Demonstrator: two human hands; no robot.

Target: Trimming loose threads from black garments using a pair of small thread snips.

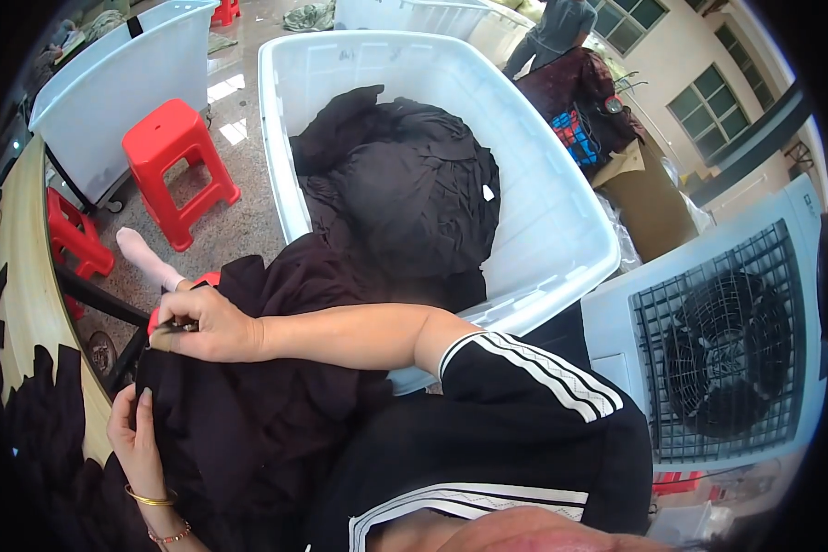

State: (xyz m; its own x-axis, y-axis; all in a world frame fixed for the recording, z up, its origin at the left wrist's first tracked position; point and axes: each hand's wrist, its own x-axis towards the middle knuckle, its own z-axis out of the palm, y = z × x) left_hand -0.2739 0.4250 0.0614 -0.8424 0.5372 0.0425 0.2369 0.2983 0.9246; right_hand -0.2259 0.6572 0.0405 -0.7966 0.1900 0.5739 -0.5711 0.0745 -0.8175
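Dark, nearly black cloth (pixel 248 432) is spread across my lap and runs up to the edge of a big white tub. My left hand (pixel 138 432), with a gold bangle and a beaded bracelet at the wrist, pinches the cloth's edge between thumb and fingers. Just above it, my right hand (pixel 213 327) is closed around a small metal tool (pixel 179 325), which looks like thread snips but is mostly hidden by the fingers. That arm reaches across my body from the right.
The white tub (pixel 561 202) holds a heap of dark cloth (pixel 414 184). A red stool (pixel 170 152) and another white tub (pixel 129 92) stand left. Dark strips (pixel 41 414) lie on a wooden tabletop (pixel 18 239). A fan unit (pixel 722 340) is right; a person (pixel 557 32) stands far back.
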